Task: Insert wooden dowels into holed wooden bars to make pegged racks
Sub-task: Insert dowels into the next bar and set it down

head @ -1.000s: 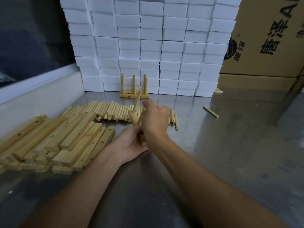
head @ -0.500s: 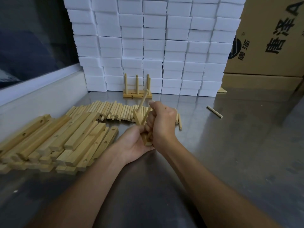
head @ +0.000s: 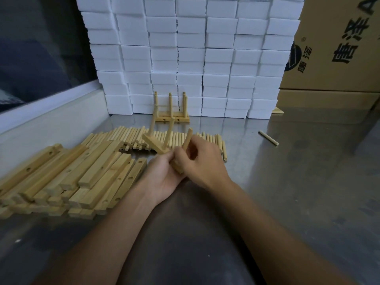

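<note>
**peg_noob:** So what's happening up close?

**rackbuilder:** Left hand (head: 164,177) cradles the bar (head: 159,149) from below, fingers wrapped round it, held above the steel table (head: 287,192). Right hand (head: 202,161) is pinched round the third dowel (head: 187,138), at the bar's near hole. Two dowels (head: 162,130) already stand in it.

**peg_noob:** Tips?

**rackbuilder:** I'd keep it parallel to those two, twist while pressing, and brace the bar.

**peg_noob:** Further back?

**rackbuilder:** Spare bars (head: 72,173) piled left, loose dowels (head: 131,136) just behind the hands, a stray dowel (head: 268,137) off right, then a finished rack (head: 171,112) against the white blocks (head: 191,54).
</note>
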